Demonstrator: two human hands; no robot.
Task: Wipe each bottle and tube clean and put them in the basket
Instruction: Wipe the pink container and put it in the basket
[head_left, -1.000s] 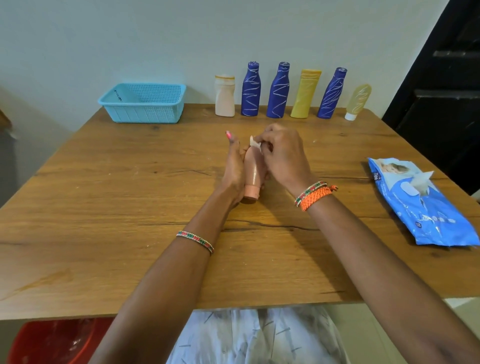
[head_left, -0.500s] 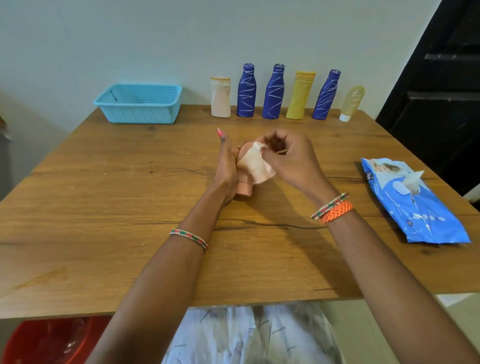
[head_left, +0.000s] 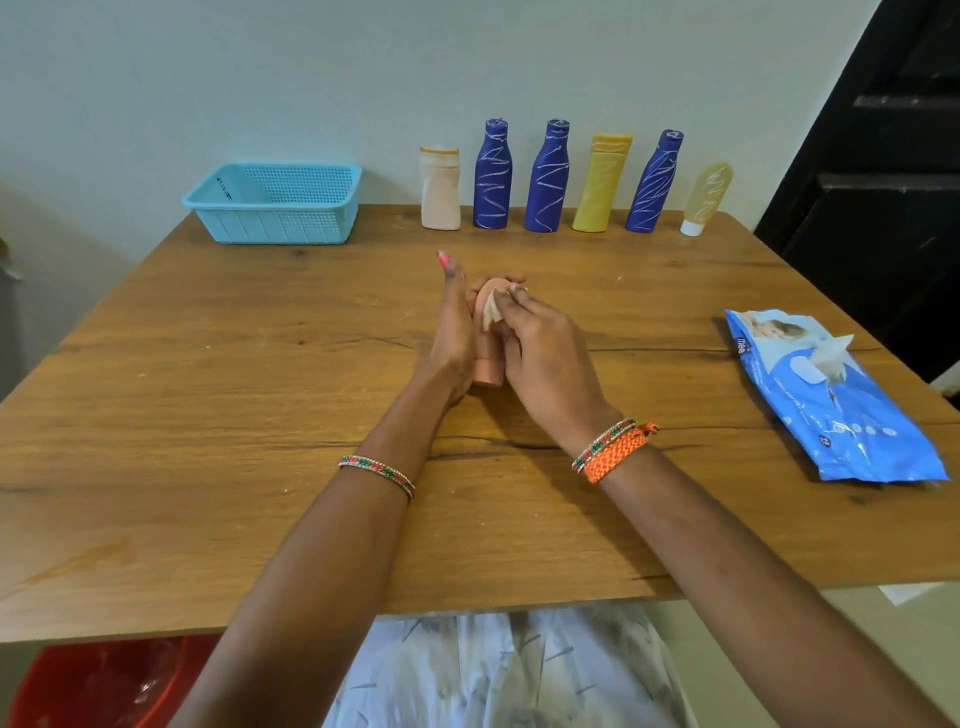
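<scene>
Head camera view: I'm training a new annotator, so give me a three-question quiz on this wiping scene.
1. True or false: the light blue plastic basket already holds a bottle.
2. How many dark blue bottles with white scribbles stand in the row at the wall?
3. Which hand presses the small white wipe against the peach-coloured tube: A) left hand, B) right hand?

Key: 1. False; nothing shows inside it. 2. Three. 3. B; the left hand steadies the tube, which stands cap down on the wooden table.
</scene>
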